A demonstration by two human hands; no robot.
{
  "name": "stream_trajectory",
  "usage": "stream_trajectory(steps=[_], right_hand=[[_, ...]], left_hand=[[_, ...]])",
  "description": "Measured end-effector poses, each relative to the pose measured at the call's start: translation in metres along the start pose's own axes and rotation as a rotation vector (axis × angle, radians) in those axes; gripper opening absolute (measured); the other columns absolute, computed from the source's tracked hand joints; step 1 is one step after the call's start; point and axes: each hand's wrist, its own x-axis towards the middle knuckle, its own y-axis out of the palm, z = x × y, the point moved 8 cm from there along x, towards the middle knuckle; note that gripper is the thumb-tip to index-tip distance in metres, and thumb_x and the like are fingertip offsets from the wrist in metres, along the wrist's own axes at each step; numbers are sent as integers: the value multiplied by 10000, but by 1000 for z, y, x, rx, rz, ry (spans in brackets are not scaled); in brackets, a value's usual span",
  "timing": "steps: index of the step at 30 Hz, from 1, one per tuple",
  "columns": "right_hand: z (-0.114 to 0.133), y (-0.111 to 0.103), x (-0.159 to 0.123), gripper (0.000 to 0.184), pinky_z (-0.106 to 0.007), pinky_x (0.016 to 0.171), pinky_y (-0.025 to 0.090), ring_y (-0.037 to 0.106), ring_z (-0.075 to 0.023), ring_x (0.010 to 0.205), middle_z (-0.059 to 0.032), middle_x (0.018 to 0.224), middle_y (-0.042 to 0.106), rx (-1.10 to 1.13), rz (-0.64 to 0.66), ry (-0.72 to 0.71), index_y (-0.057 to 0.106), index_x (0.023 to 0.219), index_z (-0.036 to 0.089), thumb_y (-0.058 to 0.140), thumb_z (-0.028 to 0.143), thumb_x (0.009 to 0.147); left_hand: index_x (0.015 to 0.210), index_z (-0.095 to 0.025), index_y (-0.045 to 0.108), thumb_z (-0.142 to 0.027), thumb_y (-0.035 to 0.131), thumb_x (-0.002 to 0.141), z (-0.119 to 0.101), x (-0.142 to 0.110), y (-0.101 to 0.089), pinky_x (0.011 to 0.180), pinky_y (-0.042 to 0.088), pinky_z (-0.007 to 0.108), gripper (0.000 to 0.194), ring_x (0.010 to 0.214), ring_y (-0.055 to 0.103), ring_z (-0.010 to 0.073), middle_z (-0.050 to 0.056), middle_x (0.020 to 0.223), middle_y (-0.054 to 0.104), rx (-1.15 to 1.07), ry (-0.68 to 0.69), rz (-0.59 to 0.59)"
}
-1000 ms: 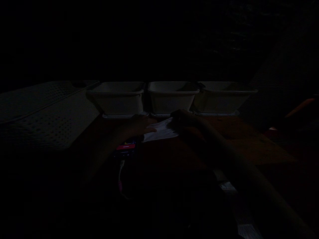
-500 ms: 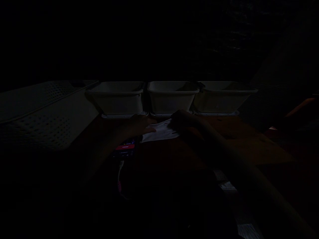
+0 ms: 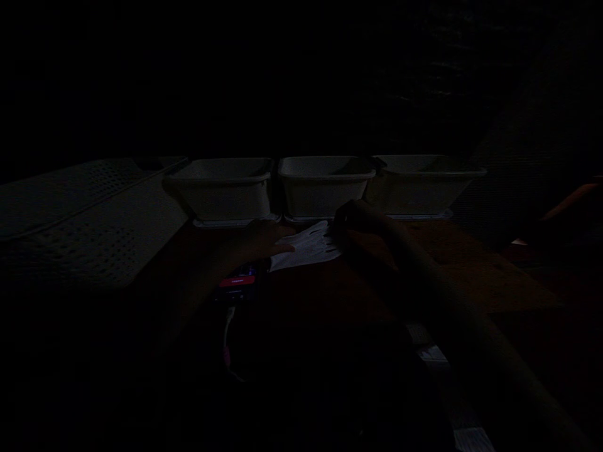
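Note:
In dim light, a pale fabric glove point(image 3: 306, 246) lies on the brown table, its fingers toward the right. My left hand point(image 3: 266, 240) rests on its left end, the thumb spread apart from the other fingers and lying on the cloth. Bent over the glove's fingertips is my right hand point(image 3: 355, 216); its fingers curl down and look pinched at the glove's edge, though darkness hides the tips. Just below my left hand, a phone point(image 3: 237, 282) shows a lit screen with a red band.
Three pale tubs, a left point(image 3: 226, 191), a middle point(image 3: 325, 191) and a right one point(image 3: 414, 188), stand in a row behind. A perforated basket point(image 3: 155, 220) is at left. A white cable point(image 3: 227, 326) runs from the phone. Someone's arm point(image 3: 570, 201) shows at far right.
My right hand has shifted slightly up and to the right, baring more of the glove's fingers. My left hand stays almost in place. The picture is a little darker.

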Motion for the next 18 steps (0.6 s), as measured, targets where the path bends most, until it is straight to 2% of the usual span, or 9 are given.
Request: stream_trajectory(steps=[5,10,18], right_hand=[[-4,1,0,252,-258,787,535,715,-170,833,-112,1010,790,-2,6,-7,789,937,117,610,32,781],[-10,5,1,293,-248,808,540,728,-175,884,-109,1045,790,-1,-3,-34,788,992,115,600,21,787],[-10,-5,-4,278,-257,810,554,723,-169,857,-94,1005,798,-18,47,11,796,943,132,623,13,761]], left_hand=[[1434,-282,598,-418,565,1020,2,1,4,886,509,307,437,1076,708,230,60,1367,682,-20,-14,22],[1428,-316,605,-430,577,1014,3,0,3,858,513,304,430,1046,717,228,49,1349,693,-6,-12,6],[1477,-306,562,-417,543,1026,5,1,3,850,512,292,465,1066,718,230,57,1336,701,-9,-22,-7]])
